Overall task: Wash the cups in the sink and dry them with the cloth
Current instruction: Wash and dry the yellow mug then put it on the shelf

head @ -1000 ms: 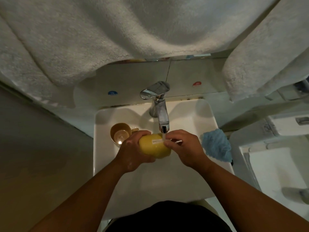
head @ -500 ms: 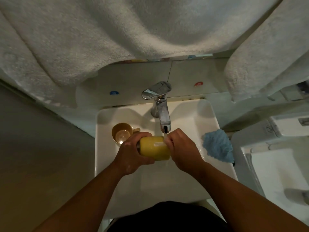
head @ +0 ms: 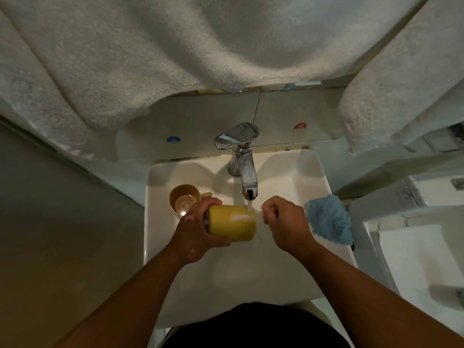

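White washbasin (head: 311, 172) below hanging towels (head: 175, 59). A yellow cup (head: 231, 223), laid on its side under the running tap (head: 244, 172), is gripped at its base by the left hand (head: 198, 232). The right hand (head: 286, 222) is held just beside the cup's mouth, fingers curled, nothing visibly held. A brown cup (head: 184, 199) stands upright at the basin's left; a blue cloth (head: 329, 218) is draped on the right rim.

White terry towels (head: 200, 46) hang across far top; round blue sticker (head: 173, 139) left, red sticker (head: 300, 126) right on far grey wall (head: 200, 116).
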{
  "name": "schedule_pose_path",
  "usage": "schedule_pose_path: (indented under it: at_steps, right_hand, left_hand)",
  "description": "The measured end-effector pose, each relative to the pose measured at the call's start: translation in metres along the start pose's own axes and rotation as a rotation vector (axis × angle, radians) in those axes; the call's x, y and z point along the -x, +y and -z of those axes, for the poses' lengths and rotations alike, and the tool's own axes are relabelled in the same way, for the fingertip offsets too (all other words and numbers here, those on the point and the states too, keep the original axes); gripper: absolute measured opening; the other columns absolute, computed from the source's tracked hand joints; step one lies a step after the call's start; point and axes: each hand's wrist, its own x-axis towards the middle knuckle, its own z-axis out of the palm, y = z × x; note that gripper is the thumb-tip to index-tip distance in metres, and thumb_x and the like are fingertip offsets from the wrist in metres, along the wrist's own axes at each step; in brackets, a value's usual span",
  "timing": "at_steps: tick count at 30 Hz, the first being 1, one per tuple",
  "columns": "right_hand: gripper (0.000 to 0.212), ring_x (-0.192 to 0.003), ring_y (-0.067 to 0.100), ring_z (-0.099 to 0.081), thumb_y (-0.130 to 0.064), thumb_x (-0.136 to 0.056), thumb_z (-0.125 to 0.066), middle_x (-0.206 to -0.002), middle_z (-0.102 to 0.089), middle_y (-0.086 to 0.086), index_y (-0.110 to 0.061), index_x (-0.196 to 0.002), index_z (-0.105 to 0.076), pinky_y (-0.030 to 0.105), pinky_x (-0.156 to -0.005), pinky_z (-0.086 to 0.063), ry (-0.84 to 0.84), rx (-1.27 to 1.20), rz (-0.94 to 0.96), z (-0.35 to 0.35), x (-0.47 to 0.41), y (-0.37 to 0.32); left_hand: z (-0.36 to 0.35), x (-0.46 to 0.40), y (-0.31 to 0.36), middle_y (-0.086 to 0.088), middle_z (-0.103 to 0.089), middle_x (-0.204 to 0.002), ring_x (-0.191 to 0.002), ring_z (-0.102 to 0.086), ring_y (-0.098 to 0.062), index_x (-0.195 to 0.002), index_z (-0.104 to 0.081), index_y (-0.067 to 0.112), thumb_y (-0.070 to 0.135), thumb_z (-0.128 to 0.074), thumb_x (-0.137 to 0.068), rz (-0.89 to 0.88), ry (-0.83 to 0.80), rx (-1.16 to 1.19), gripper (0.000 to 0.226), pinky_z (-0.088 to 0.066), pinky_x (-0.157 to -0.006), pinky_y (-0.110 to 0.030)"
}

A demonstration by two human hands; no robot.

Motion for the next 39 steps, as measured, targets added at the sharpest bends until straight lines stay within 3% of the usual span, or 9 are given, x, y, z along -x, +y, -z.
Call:
schedule_pose_path:
  at_steps: [3,7,12,17,20,24,28,33,39]
  right_hand:
    - [0.014,-0.088,0.011,-0.062,-0.029,-0.096,-0.061,-0.094,-0.067,-0.010,-0.022,-0.100,-0.073,0.035,-0.082,-0.055,-0.054,-0.101,-0.030,-0.008,0.001,-0.001]
    - [0.064,-0.100,0.018,-0.062,-0.065,-0.078,-0.071,-0.113,-0.060,-0.006,-0.028,-0.127,-0.056,0.039,-0.081,-0.060,-0.288,-0.345,-0.218,-0.016,0.005,-0.015]
    - [0.010,-0.086,0.013,-0.065,-0.032,-0.093,-0.069,-0.093,-0.070,0.001,-0.023,-0.098,-0.072,0.030,-0.074,-0.055,-0.178,-0.588,-0.156,-0.010,0.003,-0.021]
    - [0.013,-0.087,0.017,-0.065,-0.034,-0.092,-0.069,-0.091,-0.069,-0.003,-0.025,-0.101,-0.071,0.030,-0.073,-0.053,-0.177,-0.540,-0.068,-0.014,0.003,-0.017]
    - [0.049,-0.092,0.014,-0.066,-0.044,-0.071,-0.085,-0.100,-0.067,-0.007,-0.030,-0.113,-0.064,0.030,-0.075,-0.057,-0.191,-0.579,-0.089,-0.021,0.006,-0.022]
    - [0.012,-0.086,0.007,-0.065,-0.031,-0.093,-0.070,-0.090,-0.070,-0.014,-0.039,-0.102,-0.069,0.030,-0.075,-0.054,-0.139,-0.587,-0.030,-0.014,0.003,-0.018]
    - [0.018,-0.091,0.009,-0.065,-0.027,-0.102,-0.056,-0.098,-0.070,-0.008,-0.033,-0.114,-0.068,0.022,-0.077,-0.054,-0.099,-0.570,-0.018,-0.013,0.005,-0.018]
    - [0.042,-0.096,0.010,-0.066,-0.033,-0.088,-0.076,-0.110,-0.066,-0.010,-0.028,-0.126,-0.059,0.017,-0.070,-0.054,-0.143,-0.624,-0.120,-0.010,-0.001,-0.018]
    - [0.028,-0.104,0.013,-0.064,-0.028,-0.102,-0.054,-0.115,-0.067,-0.004,-0.022,-0.128,-0.064,0.021,-0.080,-0.050,-0.059,-0.683,-0.160,-0.014,0.002,-0.016]
  left_hand:
    - [-0.001,0.001,0.000,0.019,-0.043,-0.131,-0.117,-0.049,-0.014,-0.129,-0.050,0.038,0.021,-0.100,-0.052,-0.027,0.013,-0.013,0.094,-0.048,-0.086,-0.023]
    - [-0.012,0.002,0.003,0.017,-0.047,-0.127,-0.112,-0.052,-0.012,-0.131,-0.052,0.032,0.025,-0.100,-0.053,-0.059,0.030,-0.025,0.091,-0.046,-0.081,-0.016]
    - [-0.023,0.003,0.003,0.009,-0.049,-0.134,-0.117,-0.054,-0.011,-0.137,-0.049,0.038,0.056,-0.088,-0.060,-0.035,0.033,0.040,0.088,-0.057,-0.088,-0.035]
    - [-0.024,0.001,0.006,0.010,-0.053,-0.134,-0.116,-0.055,-0.010,-0.138,-0.051,0.036,0.039,-0.095,-0.063,-0.027,0.052,0.058,0.086,-0.052,-0.089,-0.023]
    - [-0.026,-0.001,0.009,0.009,-0.058,-0.130,-0.113,-0.055,-0.008,-0.139,-0.055,0.028,0.037,-0.097,-0.060,-0.026,0.078,0.060,0.090,-0.048,-0.090,-0.018]
    - [-0.023,-0.002,0.013,0.011,-0.055,-0.131,-0.115,-0.053,-0.008,-0.141,-0.053,0.027,0.043,-0.090,-0.070,-0.005,0.054,0.061,0.082,-0.048,-0.091,-0.021]
    - [-0.026,-0.006,0.014,0.009,-0.056,-0.134,-0.119,-0.049,-0.004,-0.141,-0.053,0.031,0.051,-0.082,-0.076,0.041,0.040,0.088,0.074,-0.039,-0.090,-0.010]
    - [-0.034,-0.005,0.010,0.008,-0.058,-0.129,-0.112,-0.058,-0.013,-0.139,-0.055,0.030,0.060,-0.084,-0.065,0.090,0.099,0.120,0.085,-0.055,-0.089,-0.032]
    - [-0.038,-0.007,0.024,-0.003,-0.055,-0.133,-0.111,-0.063,-0.028,-0.129,-0.059,0.045,0.049,-0.068,-0.092,0.392,-0.067,0.592,0.039,-0.064,-0.074,-0.047]
